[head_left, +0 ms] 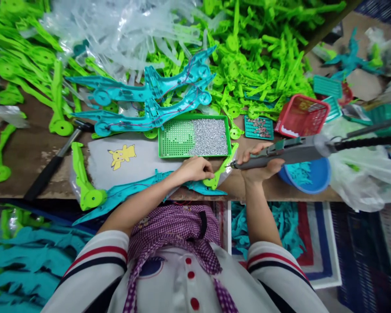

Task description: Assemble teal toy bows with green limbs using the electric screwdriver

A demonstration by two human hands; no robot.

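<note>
My right hand [259, 167] is wrapped round a grey electric screwdriver [286, 152], its bit pointing left toward a bright green plastic arm [223, 169]. My left hand [197, 169] is closed, its fingertips at the round end of that green arm, where it meets a long turquoise plastic part [133, 187]. Whether a screw sits under those fingertips is hidden. A second green arm [84, 178] is at the turquoise part's left end. Just beyond my left hand, a green tray [176, 150] contains many small silver screws. Under the work lies a grey cloth [99, 152] with a yellow cartoon figure.
Two turquoise parts with thin wires [127, 93] lie behind the tray. Piles of green arms [263, 65] and clear plastic pieces [117, 34] cover the back. A hammer [57, 158] rests at left. At right are a red basket [304, 115] and a blue bowl [324, 176].
</note>
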